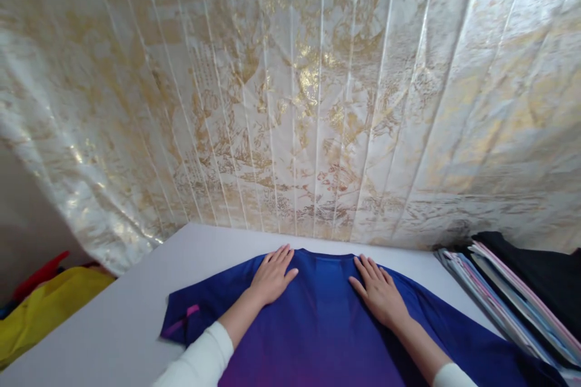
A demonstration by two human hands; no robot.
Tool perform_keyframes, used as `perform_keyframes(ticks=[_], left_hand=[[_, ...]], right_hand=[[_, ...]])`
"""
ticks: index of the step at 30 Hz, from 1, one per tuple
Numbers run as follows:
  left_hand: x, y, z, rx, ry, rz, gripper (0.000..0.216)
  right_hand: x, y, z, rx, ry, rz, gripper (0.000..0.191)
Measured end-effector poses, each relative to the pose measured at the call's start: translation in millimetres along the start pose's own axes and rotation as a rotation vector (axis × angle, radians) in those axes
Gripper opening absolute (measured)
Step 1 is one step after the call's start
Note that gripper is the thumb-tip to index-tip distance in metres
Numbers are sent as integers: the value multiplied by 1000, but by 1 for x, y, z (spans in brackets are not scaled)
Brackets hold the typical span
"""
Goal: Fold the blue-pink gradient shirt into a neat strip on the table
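Note:
A blue shirt [324,302] that fades to purple toward the bottom lies spread on a white table [218,248], its neckline at the far side. My left hand [272,275] rests flat on it just left of the neckline, fingers stretched out. On the other side of the neckline, my right hand [379,290] lies flat as well, fingers extended. One sleeve with a pink-purple mark reaches out to the left; the other runs down to the right. The shirt's lower part is cut off by the frame.
Folded clothes [512,302] are stacked at the right, with a black garment [540,278] on top. Beyond the table's left edge lie yellow cloth [54,308] and red cloth [40,278]. A shiny gold-and-silver patterned sheet [295,103] hangs behind the table.

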State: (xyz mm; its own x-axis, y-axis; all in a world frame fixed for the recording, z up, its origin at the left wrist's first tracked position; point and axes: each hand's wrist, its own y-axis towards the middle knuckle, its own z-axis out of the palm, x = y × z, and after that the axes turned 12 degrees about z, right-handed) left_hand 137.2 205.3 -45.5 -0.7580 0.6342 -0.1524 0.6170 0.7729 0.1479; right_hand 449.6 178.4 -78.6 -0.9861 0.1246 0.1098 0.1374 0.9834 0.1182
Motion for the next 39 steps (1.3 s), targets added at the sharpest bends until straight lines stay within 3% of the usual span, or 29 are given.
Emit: perform_keyframes(ticks=[5, 12, 15, 20, 23, 26, 31, 39], left_hand=[[-7, -7, -3, 8, 7, -8, 57], [-30, -89, -2, 31, 59, -55, 58], [-23, -100, -2, 14, 89, -86, 56], [-9, -81, -2, -10, 94, -82, 56], [-3, -70, -3, -8, 87, -79, 56], [3, -60, -4, 6, 88, -88, 57], [18, -37, -6, 16, 105, -112, 59], [44, 3, -1, -7, 78, -87, 60]], right_hand=[[7, 2, -1, -3, -6, 10, 64], [15, 10, -13, -10, 4, -5, 66], [18, -9, -13, -33, 11, 4, 66], [-5, -76, 8, -134, 15, -28, 68], [-27, -90, 14, -175, -36, -1, 75], [-34, -69, 9, -139, -88, 22, 74], [-23, -18, -3, -29, -119, 27, 69], [-27, 24, 1, -28, -117, 31, 66]])
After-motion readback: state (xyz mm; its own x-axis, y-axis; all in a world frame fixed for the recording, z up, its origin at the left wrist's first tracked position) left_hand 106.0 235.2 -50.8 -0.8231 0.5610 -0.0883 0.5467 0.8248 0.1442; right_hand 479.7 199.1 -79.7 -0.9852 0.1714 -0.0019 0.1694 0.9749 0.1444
